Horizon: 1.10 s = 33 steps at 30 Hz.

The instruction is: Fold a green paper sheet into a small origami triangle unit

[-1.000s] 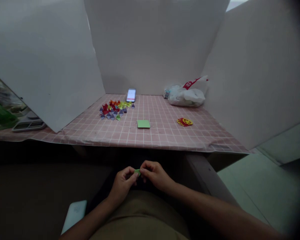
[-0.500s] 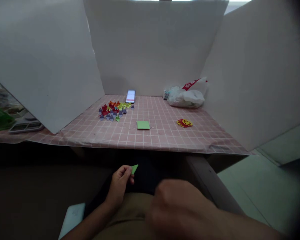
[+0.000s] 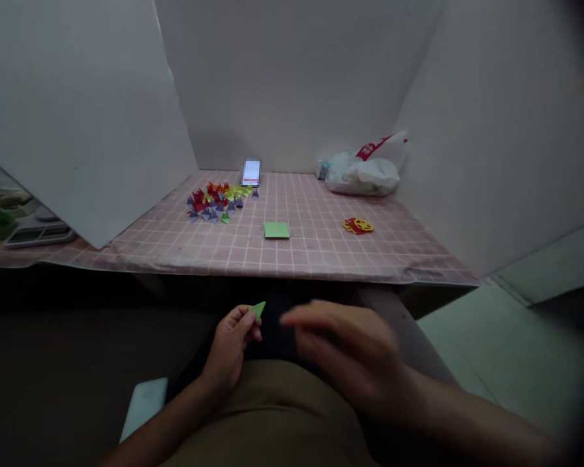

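Observation:
My left hand is closed, pinching a small folded piece of green paper between thumb and fingers above my lap. The paper's pointed tip sticks out to the upper right. To the right and nearer the camera is my right hand, somewhat blurred, its fingers stretched leftward and apart from the thumb. Nothing shows in it, and it does not touch the paper. Ahead on the table lies a stack of green square paper. Farther left sits a pile of small folded paper pieces in red, orange, yellow, purple and green.
The table has a pink checked cover. On it are yellow and red flat shapes, a white plastic bag and a phone. White panels enclose the back and sides. A pale flat object lies beside my left forearm.
My right hand has risen and turned from a blurred fist-like shape to stretched fingers. The left hand keeps its pinch on the green paper. The view has tilted slightly downward.

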Available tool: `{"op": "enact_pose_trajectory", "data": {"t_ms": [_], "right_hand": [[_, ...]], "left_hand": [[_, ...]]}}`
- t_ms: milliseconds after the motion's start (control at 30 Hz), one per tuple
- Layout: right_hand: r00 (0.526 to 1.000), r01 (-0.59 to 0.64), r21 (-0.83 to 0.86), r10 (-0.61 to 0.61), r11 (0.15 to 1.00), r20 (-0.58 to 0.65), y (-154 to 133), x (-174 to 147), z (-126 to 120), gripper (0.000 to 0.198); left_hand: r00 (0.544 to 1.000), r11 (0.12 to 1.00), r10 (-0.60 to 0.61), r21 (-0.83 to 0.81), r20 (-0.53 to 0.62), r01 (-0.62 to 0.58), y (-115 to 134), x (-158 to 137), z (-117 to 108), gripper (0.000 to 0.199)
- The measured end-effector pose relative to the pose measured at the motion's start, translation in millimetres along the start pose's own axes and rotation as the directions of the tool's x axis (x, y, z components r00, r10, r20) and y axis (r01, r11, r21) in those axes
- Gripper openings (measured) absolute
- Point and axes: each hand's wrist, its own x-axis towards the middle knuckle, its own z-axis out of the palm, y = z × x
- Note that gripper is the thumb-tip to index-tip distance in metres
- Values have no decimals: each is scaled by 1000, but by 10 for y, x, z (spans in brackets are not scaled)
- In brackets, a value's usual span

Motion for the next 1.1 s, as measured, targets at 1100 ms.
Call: {"op": "enact_pose_trajectory", "data": {"t_ms": [1100], "right_hand": [[994, -68, 118, 58, 991, 88, -1449, 702, -539, 21]], "left_hand": [[986, 926, 1, 371, 165, -63, -112, -50, 7, 26]]}}
